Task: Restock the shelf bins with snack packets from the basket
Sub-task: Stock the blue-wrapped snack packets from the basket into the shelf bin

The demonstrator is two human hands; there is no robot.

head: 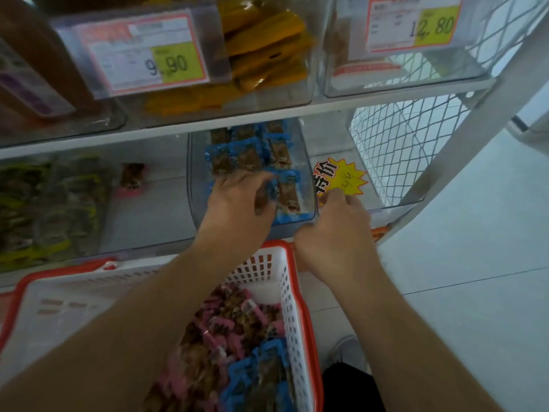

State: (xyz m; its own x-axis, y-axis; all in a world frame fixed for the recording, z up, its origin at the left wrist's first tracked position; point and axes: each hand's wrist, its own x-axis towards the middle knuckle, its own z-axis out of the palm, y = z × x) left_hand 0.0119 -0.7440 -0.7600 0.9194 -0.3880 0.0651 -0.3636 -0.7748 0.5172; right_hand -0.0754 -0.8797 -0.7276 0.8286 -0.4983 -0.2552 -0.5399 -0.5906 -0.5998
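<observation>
over bin rim (309, 203) — left hand (237, 200) holds packet (269, 193).

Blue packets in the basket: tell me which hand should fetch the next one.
Right, probably. The right hand hovers at the bin's front corner holding nothing visible, while the left hand is inside the bin on blue packets. Basket sits below both.

The single head view looks forward and steeply down from close above, facing the shelf bins (251, 171) with the basket (292, 295) just beneath.
</observation>
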